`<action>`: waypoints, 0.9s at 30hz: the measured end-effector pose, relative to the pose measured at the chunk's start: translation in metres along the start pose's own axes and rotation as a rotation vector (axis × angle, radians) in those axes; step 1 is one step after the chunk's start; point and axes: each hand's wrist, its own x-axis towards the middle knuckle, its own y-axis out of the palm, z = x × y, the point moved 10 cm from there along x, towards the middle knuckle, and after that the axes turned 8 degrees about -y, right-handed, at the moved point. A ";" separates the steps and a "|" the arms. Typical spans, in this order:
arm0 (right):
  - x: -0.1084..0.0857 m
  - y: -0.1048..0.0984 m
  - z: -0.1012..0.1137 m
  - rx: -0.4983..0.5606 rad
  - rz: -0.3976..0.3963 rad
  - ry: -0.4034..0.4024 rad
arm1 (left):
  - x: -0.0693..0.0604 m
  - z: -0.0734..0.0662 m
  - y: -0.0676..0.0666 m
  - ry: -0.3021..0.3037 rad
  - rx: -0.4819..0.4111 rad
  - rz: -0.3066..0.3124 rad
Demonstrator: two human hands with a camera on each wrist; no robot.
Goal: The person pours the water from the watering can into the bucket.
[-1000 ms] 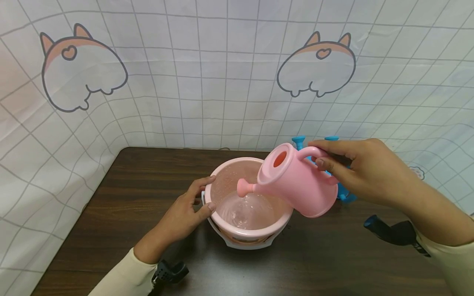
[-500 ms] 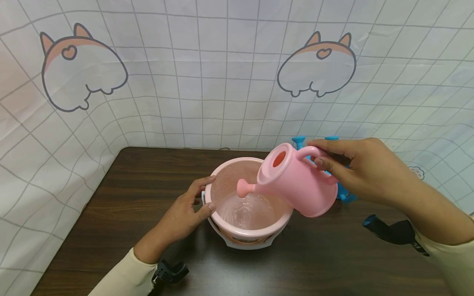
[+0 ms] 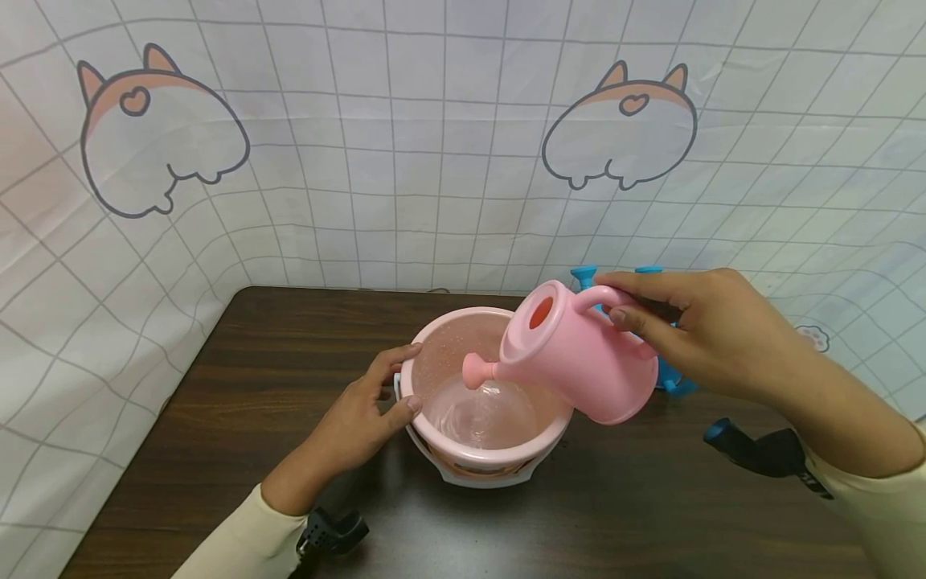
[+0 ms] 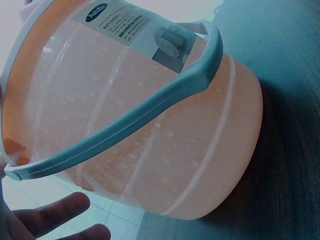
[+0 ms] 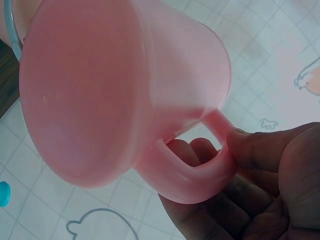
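Note:
A pink watering can [image 3: 589,362] is tilted in the air, its spout rose [image 3: 477,371] over the open top of a light pink bucket [image 3: 490,456]. My right hand [image 3: 712,338] grips the can's handle, fingers through the loop and thumb pressed on it, as the right wrist view confirms with the handle [image 5: 190,182]. Rippled water [image 3: 481,418] lies in the bucket below the rose. On the bucket's left rim, my left hand [image 3: 358,418] holds with thumb and forefinger; in the left wrist view other fingers [image 4: 55,212] stand off the wall. The bucket's grey-blue carrying handle [image 4: 125,120] hangs down outside.
Blue objects with flared heads [image 3: 583,276], partly hidden by the pink can and right hand, stand behind on the dark wooden table [image 3: 289,346]. A white gridded cloth [image 3: 405,161] with cartoon prints hangs behind the table and along its left.
My right hand and the watering can have shifted very slightly left, the can's top tipping a touch further. The water's ripples have changed. My left hand and the bucket have stayed put.

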 end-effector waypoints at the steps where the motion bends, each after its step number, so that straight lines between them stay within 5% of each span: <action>1: 0.000 0.000 0.000 -0.002 -0.001 -0.002 | 0.000 0.000 0.000 0.000 0.000 -0.001; 27: 0.011 0.004 0.005 -0.003 0.039 -0.006 | 0.000 -0.002 0.000 0.014 -0.004 0.000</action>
